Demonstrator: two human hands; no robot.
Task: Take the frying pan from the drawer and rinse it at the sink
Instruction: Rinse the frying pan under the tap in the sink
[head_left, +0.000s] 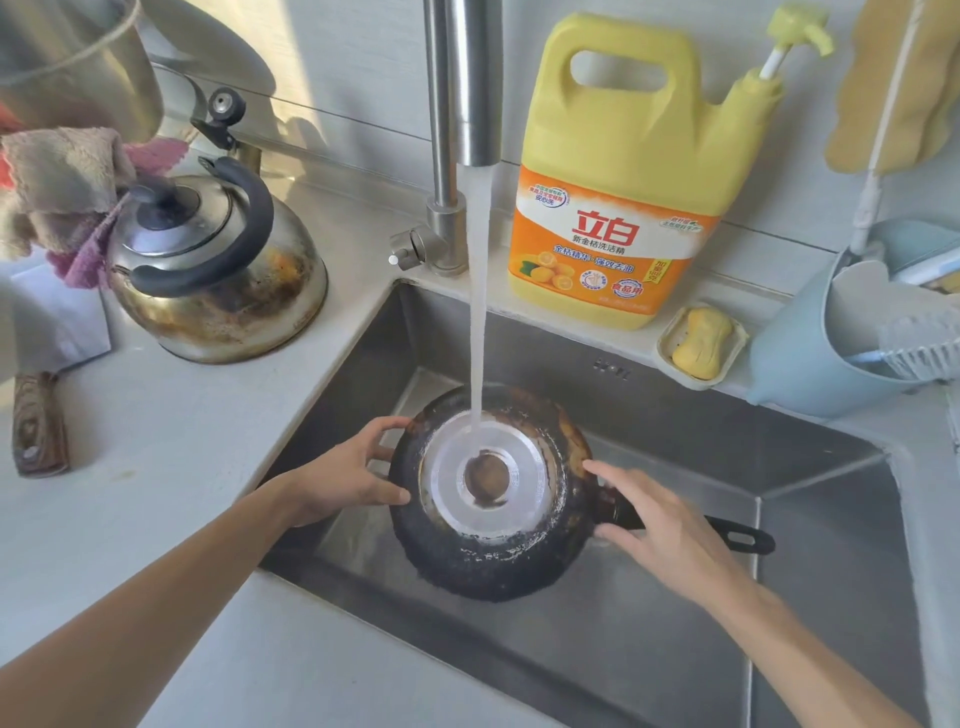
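The frying pan (493, 566) lies upside down in the steel sink (675, 597), its blackened underside and silver base disc facing up. Water runs from the tap (462, 104) onto the disc. My left hand (345, 475) holds the pan's left rim, thumb and fingers around the edge. At the pan's right side my right hand (660, 525) rests with fingers spread, over the base of the black handle (748, 538), touching the rim. The handle points right.
A stained steel kettle (218, 260) stands on the counter at the left beside cloths (62, 192). A yellow detergent jug (634, 171), a soap dish (701, 345) and a blue tub of brushes (810, 358) line the sink's back ledge. A knife handle (39, 423) lies far left.
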